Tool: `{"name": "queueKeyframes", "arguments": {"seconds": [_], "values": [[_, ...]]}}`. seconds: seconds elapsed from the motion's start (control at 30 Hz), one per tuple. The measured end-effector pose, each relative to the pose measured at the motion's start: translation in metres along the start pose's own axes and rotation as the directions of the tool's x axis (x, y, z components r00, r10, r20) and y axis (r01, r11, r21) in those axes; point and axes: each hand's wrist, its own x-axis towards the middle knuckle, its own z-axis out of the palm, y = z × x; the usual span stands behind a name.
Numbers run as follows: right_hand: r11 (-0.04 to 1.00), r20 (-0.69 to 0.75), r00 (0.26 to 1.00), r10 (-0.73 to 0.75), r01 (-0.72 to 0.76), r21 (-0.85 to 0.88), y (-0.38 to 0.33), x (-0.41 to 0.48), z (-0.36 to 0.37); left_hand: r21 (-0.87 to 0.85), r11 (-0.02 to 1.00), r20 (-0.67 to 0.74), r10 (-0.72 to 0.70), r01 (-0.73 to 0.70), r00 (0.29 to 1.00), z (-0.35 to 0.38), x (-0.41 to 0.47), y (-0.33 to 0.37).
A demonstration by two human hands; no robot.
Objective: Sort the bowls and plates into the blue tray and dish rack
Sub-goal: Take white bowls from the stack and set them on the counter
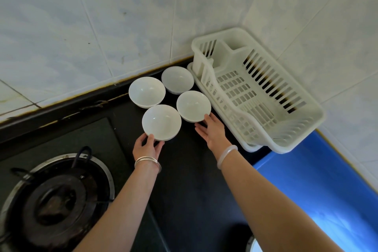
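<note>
Lifting well means curling the right grip (210, 131), now spread against the right bowl (193, 105), as snugly as the left grip (146, 147) clamps the left bowl (161, 121) near the counter's (190, 180) back.

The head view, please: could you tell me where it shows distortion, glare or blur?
Head view: wide-angle bending curves the tile lines; a pale glare patch lies on the blue tray; the bowls and dish rack look sharp.

Black counter (188, 190): four white bowls (146, 91) huddled at the back edge, dish rack (241, 88) in the back corner, blue tray (319, 180) along the right edge, gas hob (57, 200) left.
</note>
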Motion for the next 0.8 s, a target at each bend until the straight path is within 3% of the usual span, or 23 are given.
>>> {"name": "queueKeyframes", "arguments": {"seconds": [0.13, 0.3, 0.4, 0.6, 0.7, 0.8], "values": [[0.985, 0.065, 0.998, 0.007, 0.005, -0.172, -0.005, -0.01, -0.007, 0.037, 0.999, 0.061, 0.027, -0.029, 0.998, -0.002, -0.006, -0.004], [0.919, 0.082, 0.99, -0.113, 0.136, -0.371, -0.006, -0.039, -0.034, 0.23, 0.971, 0.147, 0.032, -0.066, 0.989, -0.014, -0.026, -0.018], [0.858, 0.107, 0.978, -0.18, 0.209, -0.469, -0.004, -0.067, -0.065, 0.396, 0.91, 0.277, 0.007, -0.121, 0.961, -0.027, -0.045, -0.037], [0.637, 0.035, 0.928, -0.372, 0.282, -0.717, 0.019, -0.139, -0.156, 0.701, 0.671, 0.527, -0.26, -0.241, 0.809, -0.051, -0.092, -0.092], [0.483, -0.037, 0.912, -0.409, 0.182, -0.856, 0.041, -0.169, -0.207, 0.764, 0.503, 0.595, -0.308, -0.404, 0.743, -0.062, -0.112, -0.123], [0.407, -0.121, 0.885, -0.449, 0.082, -0.91, 0.062, -0.194, -0.25, 0.739, 0.291, 0.674, -0.295, -0.608, 0.678, -0.07, -0.129, -0.148]]}}
